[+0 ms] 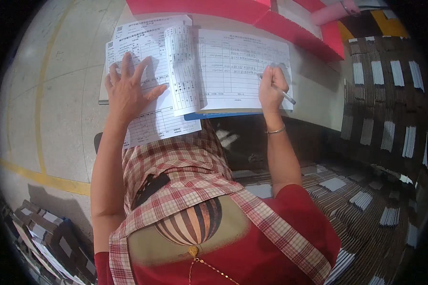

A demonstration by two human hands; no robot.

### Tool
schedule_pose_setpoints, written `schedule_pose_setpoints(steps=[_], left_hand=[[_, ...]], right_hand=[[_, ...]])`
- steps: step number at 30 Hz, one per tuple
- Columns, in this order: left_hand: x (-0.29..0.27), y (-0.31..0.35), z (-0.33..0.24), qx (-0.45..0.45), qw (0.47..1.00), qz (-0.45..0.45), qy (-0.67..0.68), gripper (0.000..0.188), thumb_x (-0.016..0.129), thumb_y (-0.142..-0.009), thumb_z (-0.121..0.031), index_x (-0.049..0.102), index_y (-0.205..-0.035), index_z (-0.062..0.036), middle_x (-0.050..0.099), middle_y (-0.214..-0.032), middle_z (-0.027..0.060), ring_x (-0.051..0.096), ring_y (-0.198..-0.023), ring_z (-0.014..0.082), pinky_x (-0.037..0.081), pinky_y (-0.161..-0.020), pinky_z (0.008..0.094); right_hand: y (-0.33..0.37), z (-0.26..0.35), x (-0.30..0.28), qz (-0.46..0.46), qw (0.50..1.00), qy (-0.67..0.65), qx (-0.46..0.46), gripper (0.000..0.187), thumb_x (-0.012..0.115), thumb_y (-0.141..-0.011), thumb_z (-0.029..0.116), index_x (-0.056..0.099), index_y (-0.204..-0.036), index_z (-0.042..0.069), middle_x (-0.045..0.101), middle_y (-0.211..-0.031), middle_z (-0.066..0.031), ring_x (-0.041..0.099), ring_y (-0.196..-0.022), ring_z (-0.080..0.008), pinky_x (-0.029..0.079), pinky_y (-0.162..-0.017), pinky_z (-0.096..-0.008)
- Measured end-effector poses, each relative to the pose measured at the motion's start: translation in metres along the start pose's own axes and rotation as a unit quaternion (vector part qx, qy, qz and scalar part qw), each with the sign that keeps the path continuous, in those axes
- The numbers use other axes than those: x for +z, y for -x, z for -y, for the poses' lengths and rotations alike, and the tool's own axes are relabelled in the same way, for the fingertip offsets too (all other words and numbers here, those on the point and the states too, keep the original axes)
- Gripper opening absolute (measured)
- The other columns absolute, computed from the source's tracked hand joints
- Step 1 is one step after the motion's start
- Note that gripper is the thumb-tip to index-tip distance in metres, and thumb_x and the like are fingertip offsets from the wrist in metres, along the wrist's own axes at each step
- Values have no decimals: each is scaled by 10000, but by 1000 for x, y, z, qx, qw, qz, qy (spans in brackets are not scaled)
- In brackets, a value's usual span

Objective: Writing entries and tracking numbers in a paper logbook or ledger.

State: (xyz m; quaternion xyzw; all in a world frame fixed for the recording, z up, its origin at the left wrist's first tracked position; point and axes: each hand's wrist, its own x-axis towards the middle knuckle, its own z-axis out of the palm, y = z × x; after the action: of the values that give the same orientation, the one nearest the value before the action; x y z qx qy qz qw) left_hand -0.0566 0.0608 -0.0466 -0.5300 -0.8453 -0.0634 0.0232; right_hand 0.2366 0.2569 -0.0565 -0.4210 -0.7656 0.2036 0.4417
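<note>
My left hand (131, 90) lies with spread fingers on loose printed sheets (150, 121) with table grids. Between my two hands is an open form book (228, 92), its left page (181, 71) curled up over the sheets. My right hand (273, 88) grips a pen (286, 96) and rests on the book's right page, beside lines of handwriting in the table rows. The pen's tip is hidden behind my fingers. A blue edge (223, 114) shows under the book on the near side.
The papers lie on a pale tabletop (314, 90). Pink box-like pieces (299, 35) stand along its far side, with a pink roll (335, 12) at the far right. Stacks of flat cardboard (385, 95) rise at the right, more at the lower left (57, 237). Yellow floor lines (43, 175) run at left.
</note>
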Motion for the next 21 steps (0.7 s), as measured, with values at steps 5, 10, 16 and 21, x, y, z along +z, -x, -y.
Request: schedule_pose_setpoints(steps=[5, 10, 16, 21], left_hand=[[1, -1, -1, 1, 1000, 1, -2, 872, 611, -684, -809, 503, -1386, -304, 301, -1543, 159, 278, -1355, 537, 245, -1060, 680], [0, -1, 1, 3, 1000, 0, -2, 875, 608, -681, -813, 500, -1387, -309, 303, -1543, 155, 280, -1355, 536, 244, -1059, 682], [-1, -1, -1, -3, 1000, 8, -2, 870, 606, -687, -811, 497, -1389, -308, 296, -1549, 150, 275, -1364, 535, 242, -1065, 683], [-2, -1, -1, -5, 1000, 18, -10, 878, 591, -689, -822, 491, -1395, -309, 287, -1554, 149, 267, -1369, 539, 238, -1075, 678]], right_hand=[[0, -7, 1, 1, 1000, 9, -6, 307, 564, -962, 148, 441, -706, 32, 493, -574, -97, 476, -497, -182, 396, -496, -330], [-1, -3, 2, 16, 1000, 8, -12, 303, 570, -956, 146, 432, -710, 35, 484, -573, -108, 479, -493, -227, 399, -498, -344], [0, -6, 1, 12, 1000, 27, -2, 301, 573, -946, 133, 431, -701, 32, 465, -570, -124, 473, -490, -230, 393, -499, -354], [0, -5, 2, 12, 1000, 18, -5, 294, 573, -939, 124, 433, -698, 32, 469, -571, -129, 473, -490, -240, 390, -498, -359]])
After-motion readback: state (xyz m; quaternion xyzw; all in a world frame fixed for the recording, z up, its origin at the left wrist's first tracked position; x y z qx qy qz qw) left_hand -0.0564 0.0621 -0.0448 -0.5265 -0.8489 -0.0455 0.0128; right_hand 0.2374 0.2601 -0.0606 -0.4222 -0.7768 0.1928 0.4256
